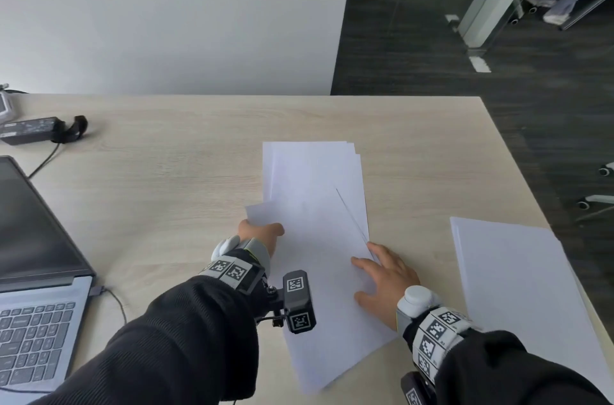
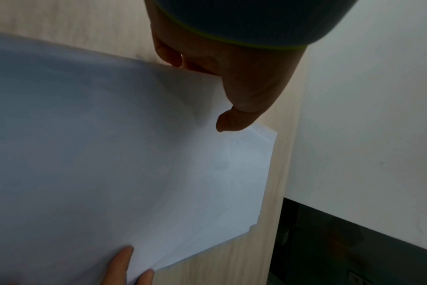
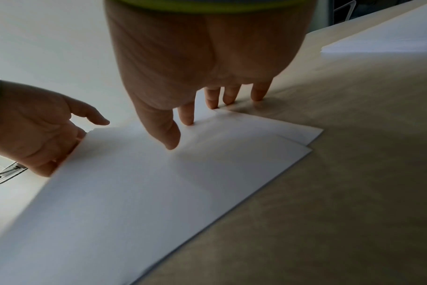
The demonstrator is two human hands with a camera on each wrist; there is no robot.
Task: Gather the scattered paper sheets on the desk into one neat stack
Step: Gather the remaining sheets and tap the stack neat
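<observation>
Several white sheets [image 1: 315,168] lie fanned out at the middle of the wooden desk [image 1: 166,155]. On top of them a tilted sheet [image 1: 325,275] reaches toward the desk's near edge. My left hand [image 1: 262,233] pinches this sheet's left edge, thumb [image 2: 232,119] on top and the fingers tucked beneath. My right hand [image 1: 382,271] rests flat on the sheet's right side with straight, spread fingers [image 3: 188,117], some of them touching the desk. A separate pile of white sheets [image 1: 518,288] lies near the right edge.
An open laptop [image 1: 33,255] fills the left near corner, with a cable plugged into its side. Behind it lies a black power adapter [image 1: 30,130]. The desk's right edge [image 1: 518,159] drops to dark floor. A white wall stands behind the desk.
</observation>
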